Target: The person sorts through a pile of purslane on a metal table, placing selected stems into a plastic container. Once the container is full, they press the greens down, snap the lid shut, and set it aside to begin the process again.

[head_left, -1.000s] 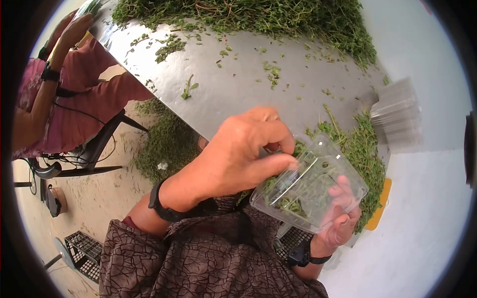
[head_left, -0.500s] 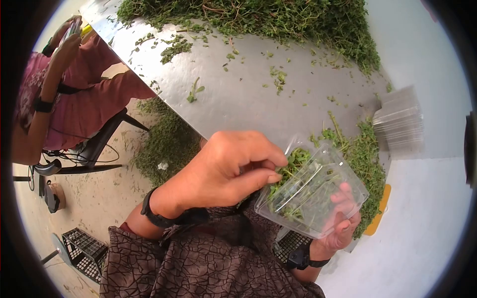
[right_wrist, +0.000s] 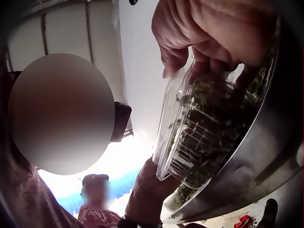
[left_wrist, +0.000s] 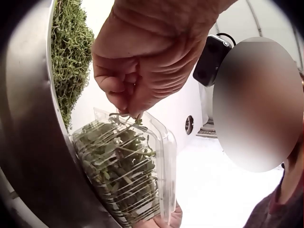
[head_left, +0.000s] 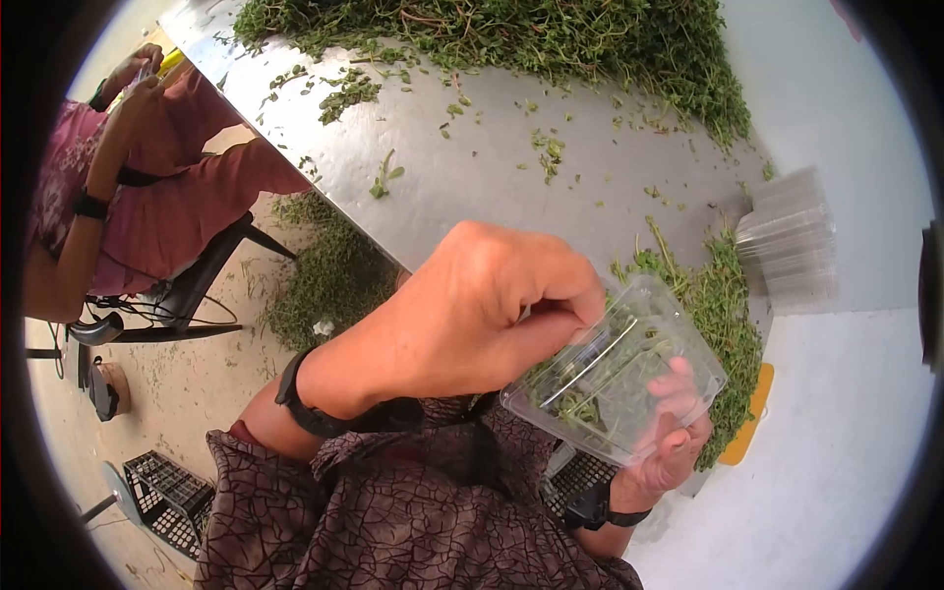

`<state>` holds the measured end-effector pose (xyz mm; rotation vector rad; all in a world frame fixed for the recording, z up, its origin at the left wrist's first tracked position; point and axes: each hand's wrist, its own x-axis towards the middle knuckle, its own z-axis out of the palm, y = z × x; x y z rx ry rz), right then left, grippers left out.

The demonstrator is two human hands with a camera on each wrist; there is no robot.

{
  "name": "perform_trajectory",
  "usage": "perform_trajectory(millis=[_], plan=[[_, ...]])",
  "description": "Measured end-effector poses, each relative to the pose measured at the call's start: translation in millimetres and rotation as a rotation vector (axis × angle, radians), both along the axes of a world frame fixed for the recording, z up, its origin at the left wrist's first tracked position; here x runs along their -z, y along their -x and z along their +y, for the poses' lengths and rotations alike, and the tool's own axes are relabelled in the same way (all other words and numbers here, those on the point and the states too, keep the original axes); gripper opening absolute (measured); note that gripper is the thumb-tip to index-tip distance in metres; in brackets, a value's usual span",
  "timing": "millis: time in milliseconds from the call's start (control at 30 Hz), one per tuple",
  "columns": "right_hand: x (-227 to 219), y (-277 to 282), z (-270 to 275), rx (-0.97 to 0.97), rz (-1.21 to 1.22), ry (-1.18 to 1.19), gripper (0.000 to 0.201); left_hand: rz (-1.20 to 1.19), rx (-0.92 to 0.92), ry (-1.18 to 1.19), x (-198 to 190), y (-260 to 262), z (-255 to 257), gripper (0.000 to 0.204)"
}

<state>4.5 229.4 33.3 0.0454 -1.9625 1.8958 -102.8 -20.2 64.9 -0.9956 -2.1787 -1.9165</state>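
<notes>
Ok so the big green leafy heap [head_left: 551, 59] is on the far side of the grey metal table [head_left: 462, 187], clear plastic stack [head_left: 787, 241] off right. Green sprigs [left_wrist: 121, 166] are in the clear plastic box [head_left: 629, 379], nearer.

Table [head_left: 462, 187]: metal, is showing a smooth face and is throwing back a glossy glare. Box [head_left: 639, 369]: clear plastic, thin-walled, is catching bright glossy streaks along its ridges. Stack [head_left: 790, 236]: clear plastic, is giving a ribbed sheen. Shirt [head_left: 403, 511]: patterned cloth, is looking matt. Trousers [head_left: 211, 177]: plain cloth, are also looking matt. Wall [head_left: 865, 403]: is presenting a mostly smooth, matt surface.
</notes>
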Motion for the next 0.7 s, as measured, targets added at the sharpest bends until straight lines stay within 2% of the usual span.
perform_trajectory(millis=[133,233,300,433,533,600,700], plan=[[1,0,-3,0.018,-0.012,0.063,0.041,-0.089,0.033,-0.124,12,2,13,0.017],[0,0,-3,0.018,-0.015,0.062,0.04,-0.055,0.037,-0.106,20,4,16,0.018],[-1,0,-3,0.01,-0.013,0.049,0.04,0.185,-0.039,0.014,25,11,16,0.024],[-2,2,-4,0.012,-0.011,-0.007,0.048,0.112,-0.109,0.022,24,6,19,0.03],[-4,3,-6,0.016,-0.028,-0.006,0.051,0.049,-0.074,-0.044,30,7,20,0.028],[-5,2,-6,0.026,-0.042,-0.007,0.051,-0.007,-0.17,-0.111,32,3,20,0.016],[-4,1,-6,0.039,-0.045,-0.004,0.051,-0.071,-0.176,-0.142,33,-4,7,0.008]])
